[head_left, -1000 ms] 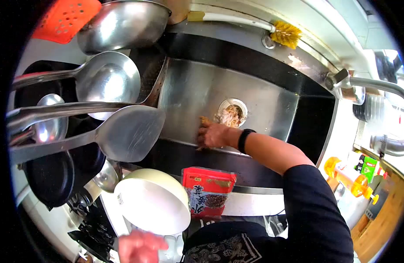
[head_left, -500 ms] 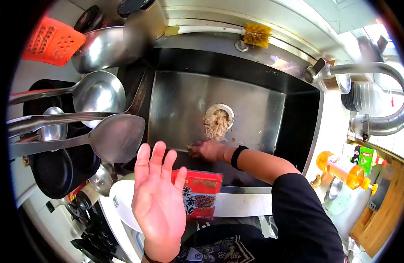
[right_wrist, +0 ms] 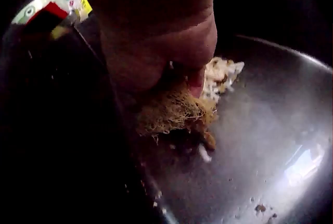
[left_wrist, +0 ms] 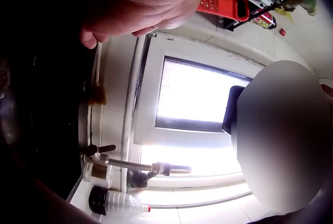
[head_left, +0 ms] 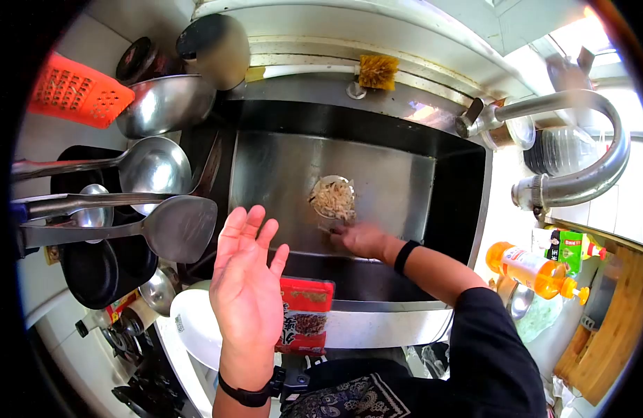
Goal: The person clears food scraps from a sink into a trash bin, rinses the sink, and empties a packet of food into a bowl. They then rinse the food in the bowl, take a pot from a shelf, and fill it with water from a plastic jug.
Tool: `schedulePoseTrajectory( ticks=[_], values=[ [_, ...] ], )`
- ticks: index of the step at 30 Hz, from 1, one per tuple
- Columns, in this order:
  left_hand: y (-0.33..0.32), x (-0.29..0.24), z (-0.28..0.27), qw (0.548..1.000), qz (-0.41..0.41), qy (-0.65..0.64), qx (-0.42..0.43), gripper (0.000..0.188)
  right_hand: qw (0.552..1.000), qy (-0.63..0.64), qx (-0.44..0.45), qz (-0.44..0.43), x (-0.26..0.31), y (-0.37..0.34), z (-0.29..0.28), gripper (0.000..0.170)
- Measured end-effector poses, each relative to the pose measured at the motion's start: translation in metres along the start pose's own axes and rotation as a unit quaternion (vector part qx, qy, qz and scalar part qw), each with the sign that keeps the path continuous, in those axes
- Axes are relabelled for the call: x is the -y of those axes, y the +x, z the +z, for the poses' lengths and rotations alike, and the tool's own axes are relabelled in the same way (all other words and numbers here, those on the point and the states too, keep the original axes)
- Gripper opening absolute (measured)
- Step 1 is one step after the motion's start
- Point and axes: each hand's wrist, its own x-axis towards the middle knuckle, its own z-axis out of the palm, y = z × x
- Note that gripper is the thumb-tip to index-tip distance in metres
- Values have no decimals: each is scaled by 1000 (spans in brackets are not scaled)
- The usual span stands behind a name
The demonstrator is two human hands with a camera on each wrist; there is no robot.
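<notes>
My right hand (head_left: 366, 240) is low in the steel sink (head_left: 272, 171), at the near side of its floor. Its fingers grip a brown, fibrous loofah scrubber (right_wrist: 169, 112), best seen in the right wrist view. Just beyond the fingers, a heap of pale, wet food scraps (head_left: 333, 198) covers the drain, and a few bits lie loose on the metal. My left hand (head_left: 248, 299) is raised in front of the sink's near left corner, palm turned up, fingers extended and holding nothing. In the left wrist view only part of that hand (left_wrist: 151, 2) shows, at the top.
Ladles and a spatula (head_left: 182, 230) jut in from the left. A white bowl (head_left: 196, 327) and a red food packet (head_left: 309, 317) stand at the near edge. A faucet (head_left: 579, 188) and an orange bottle (head_left: 530, 268) are at right; a yellow-bristled brush (head_left: 377, 73) lies behind the sink.
My left hand has risen from the bottom edge into full view with its palm up. The right hand has shifted rightward along the sink's near side, and the scraps now cover more of the drain.
</notes>
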Motion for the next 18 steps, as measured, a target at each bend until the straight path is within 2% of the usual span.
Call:
schedulePoseTrajectory(
  ticks=[3,6,9,12,14,17,18],
  values=[
    [-1,6,-3,1000,-1,4,-2,47,996,9,-85,-6,-17,15,33,21],
    [-5,10,-8,1000,-5,12,0,46,978,71,-136,139,-19,28,-5,20],
    [-7,8,-11,1000,-6,23,-1,46,965,126,-213,88,-42,20,-21,26],
    [-8,7,-19,1000,-5,14,-2,41,900,230,-315,193,-56,-6,-67,31],
    [-8,6,-23,1000,-3,9,1,39,890,198,-261,318,-75,-22,-70,39],
    [-8,7,-25,1000,-6,0,4,36,800,213,-325,458,-97,-20,-22,44],
    [-8,9,-25,1000,-8,-1,1,36,798,211,-269,496,-109,-8,14,47]
  ],
)
